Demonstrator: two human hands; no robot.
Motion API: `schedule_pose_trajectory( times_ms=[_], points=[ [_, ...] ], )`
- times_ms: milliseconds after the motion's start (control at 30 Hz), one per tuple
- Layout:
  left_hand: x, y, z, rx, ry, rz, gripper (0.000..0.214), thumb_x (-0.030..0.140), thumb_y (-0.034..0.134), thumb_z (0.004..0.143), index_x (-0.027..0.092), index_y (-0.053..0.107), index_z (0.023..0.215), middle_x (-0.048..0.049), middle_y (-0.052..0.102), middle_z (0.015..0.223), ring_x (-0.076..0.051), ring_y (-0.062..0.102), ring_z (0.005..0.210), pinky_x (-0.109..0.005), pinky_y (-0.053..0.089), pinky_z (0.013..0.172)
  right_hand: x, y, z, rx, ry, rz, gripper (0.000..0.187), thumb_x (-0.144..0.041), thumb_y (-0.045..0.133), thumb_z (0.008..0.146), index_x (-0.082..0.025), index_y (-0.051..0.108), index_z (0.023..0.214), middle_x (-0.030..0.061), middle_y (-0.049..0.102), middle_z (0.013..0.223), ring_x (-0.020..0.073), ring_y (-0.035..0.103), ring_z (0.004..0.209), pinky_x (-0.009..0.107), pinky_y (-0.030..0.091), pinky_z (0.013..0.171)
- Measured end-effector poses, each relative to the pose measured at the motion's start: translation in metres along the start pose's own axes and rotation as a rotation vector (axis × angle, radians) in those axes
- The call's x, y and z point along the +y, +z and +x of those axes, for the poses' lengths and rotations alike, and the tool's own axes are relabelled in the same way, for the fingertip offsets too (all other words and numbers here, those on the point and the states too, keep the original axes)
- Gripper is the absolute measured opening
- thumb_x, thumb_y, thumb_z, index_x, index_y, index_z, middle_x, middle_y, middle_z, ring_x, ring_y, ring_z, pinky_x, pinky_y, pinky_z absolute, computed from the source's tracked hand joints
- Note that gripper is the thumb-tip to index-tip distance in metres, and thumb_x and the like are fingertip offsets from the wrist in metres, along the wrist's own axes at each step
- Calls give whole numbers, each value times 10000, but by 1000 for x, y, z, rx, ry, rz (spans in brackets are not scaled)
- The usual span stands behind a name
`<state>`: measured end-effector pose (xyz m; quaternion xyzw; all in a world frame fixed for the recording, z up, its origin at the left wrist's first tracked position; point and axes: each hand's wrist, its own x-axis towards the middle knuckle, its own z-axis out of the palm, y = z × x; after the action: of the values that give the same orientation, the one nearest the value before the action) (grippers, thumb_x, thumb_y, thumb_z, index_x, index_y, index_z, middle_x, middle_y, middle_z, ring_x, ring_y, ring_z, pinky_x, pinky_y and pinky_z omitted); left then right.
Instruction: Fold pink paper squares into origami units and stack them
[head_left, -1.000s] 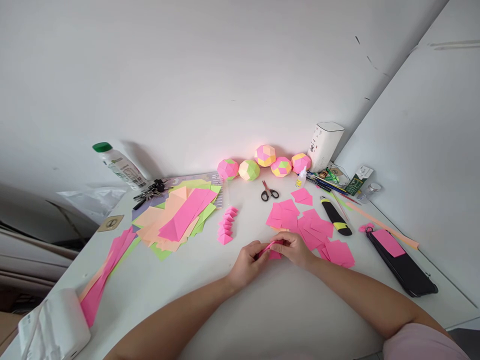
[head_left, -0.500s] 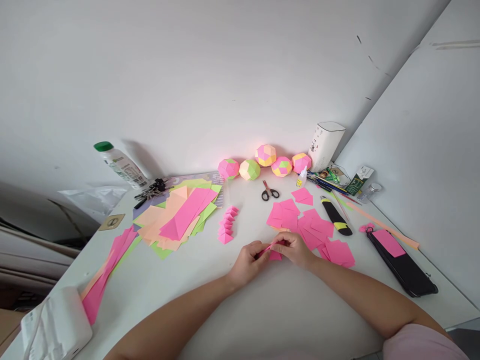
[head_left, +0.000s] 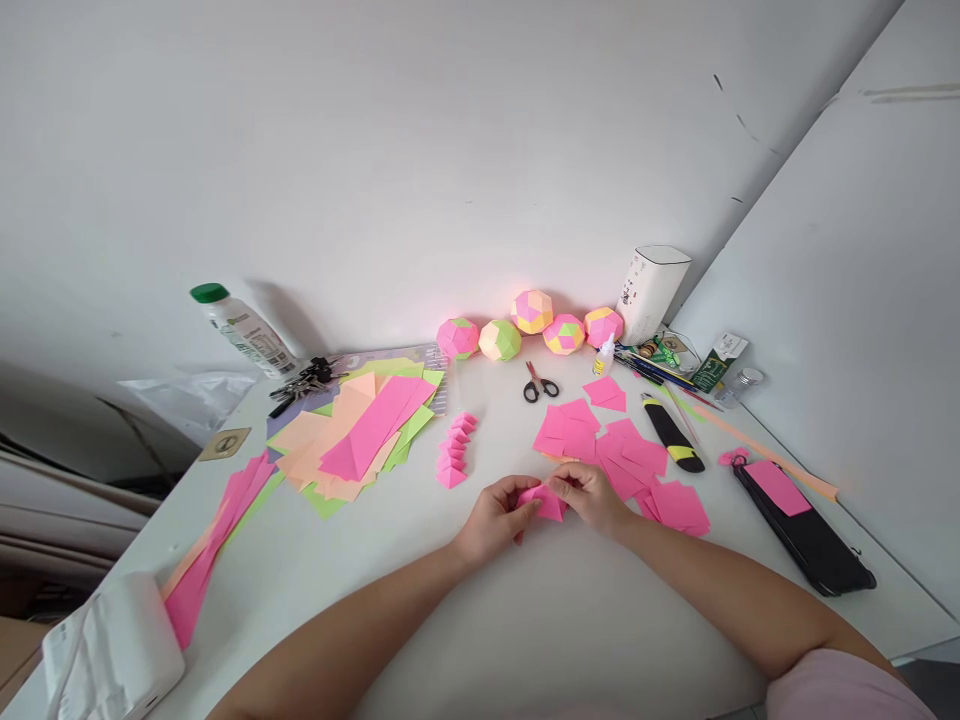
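A small pink piece of paper (head_left: 544, 503) is pinched between my two hands near the front middle of the table. My left hand (head_left: 496, 520) grips its left side with thumb and fingers. On its upper right edge, my right hand (head_left: 589, 493) closes thumb and fingertips. Just beyond and right of my hands lie several loose pink paper pieces (head_left: 634, 455). To the left stands a row of folded pink paper units (head_left: 454, 450), nested one behind another. Black-handled scissors (head_left: 540, 383) rest farther back.
Several faceted paper balls (head_left: 532, 311) line the wall. A glue bottle (head_left: 603, 356), a utility knife (head_left: 673, 433) and a black pouch (head_left: 806, 525) are at right. Coloured paper sheets (head_left: 360, 430), keys (head_left: 306, 382) and a green-capped bottle (head_left: 247, 330) occupy the left; a white device (head_left: 112, 645) sits nearest.
The pink paper has turned so its flat face shows more between my hands. My left fingers have shifted slightly on it; the things on the table have stayed put.
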<state>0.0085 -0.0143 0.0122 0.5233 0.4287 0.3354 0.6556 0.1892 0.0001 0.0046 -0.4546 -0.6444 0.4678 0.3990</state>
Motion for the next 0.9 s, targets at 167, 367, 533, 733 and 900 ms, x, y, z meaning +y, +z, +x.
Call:
schedule_pose_trajectory(
  times_ms=[167, 367, 533, 733, 900],
  points=[
    [-1, -3, 5, 34, 12, -113, 375, 427, 660, 709, 132, 588, 929, 26, 552, 635, -48, 419, 407, -194, 395, 367, -8, 0, -4, -32, 31, 47, 328, -436, 421, 897, -171, 553, 757, -3, 527, 638, 118, 504, 561, 239, 440, 532],
    [3, -2, 4, 6, -4, -119, 370, 409, 666, 706, 128, 579, 931, 4, 593, 694, -47, 442, 422, -188, 387, 363, -10, 4, -4, -67, -53, -6, 222, -392, 575, 820, -179, 620, 862, 36, 621, 771, 139, 562, 636, 246, 452, 552],
    [2, -2, 4, 19, -15, -121, 430, 374, 705, 667, 145, 548, 995, 35, 561, 642, -58, 459, 434, -202, 431, 388, -4, 4, -3, -6, -22, -29, 236, -386, 543, 838, -177, 615, 753, 6, 581, 628, 120, 510, 526, 231, 411, 468],
    [6, -2, 3, 3, -33, -94, 445, 399, 659, 710, 126, 540, 1040, 73, 495, 476, -70, 442, 395, -208, 417, 397, -7, 4, -3, 11, -27, -51, 214, -360, 503, 864, -185, 604, 795, -7, 565, 647, 109, 499, 510, 230, 424, 479],
    [9, -1, 2, -39, -14, -67, 418, 418, 654, 713, 118, 577, 994, 60, 496, 495, -65, 430, 399, -202, 398, 387, -9, 6, -4, -20, -79, -69, 220, -357, 567, 829, -204, 657, 959, 52, 666, 862, 150, 581, 652, 269, 478, 576]
  ],
)
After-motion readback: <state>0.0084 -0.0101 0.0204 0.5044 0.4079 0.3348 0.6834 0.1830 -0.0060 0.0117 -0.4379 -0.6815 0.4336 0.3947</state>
